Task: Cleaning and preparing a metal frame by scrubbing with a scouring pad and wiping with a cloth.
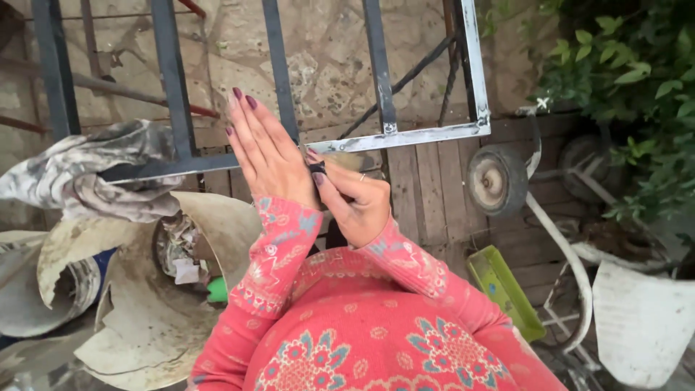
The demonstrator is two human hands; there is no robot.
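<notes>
Red floral sleeves nearest the camera, both forearms raised toward the frame. Right hand (356,203): fingers curled, thumb and forefinger pinching a small dark piece (317,169) at the base of the left thumb. Can't tell what the piece is, mostly hidden. Ring on one right finger. Left hand (268,152): flat, fingers straight and pressed together, pointing up, not gripping anything. Its palm side faces the frame (405,136); contact not visible.

Below left of the arms: torn bags (145,304) curled open, scraps of rubbish inside, a green bit at the edge. Right of the arms: green tray (504,289) tilted on wooden planks (427,210). Far right: white bucket (641,318), a wheel (496,181) on a bent white tube.

Frame: dark vertical bars, bottom rail and right post scraped to bare metal. Dirty rag (87,174) draped over the rail at left. Behind: stone wall (326,65), green bush (630,87) top right.
</notes>
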